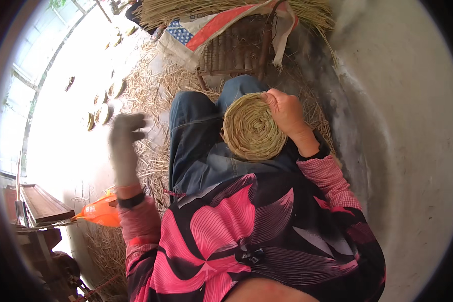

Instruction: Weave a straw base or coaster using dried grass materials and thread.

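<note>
A round coiled straw mat or shallow basket rests on my lap, over the jeans. My right hand, bare, grips its upper right rim between thumb and fingers. My left hand, in a pale glove that looks blurred, is raised out to the left, away from the woven piece. Its fingers are bent and parted, with nothing visible between them.
Before my knees stands a bamboo chair with a striped cloth draped over it. A straw bundle lies beyond. Loose straw covers the floor. To the left are several round pieces, an orange bag and a wooden bench.
</note>
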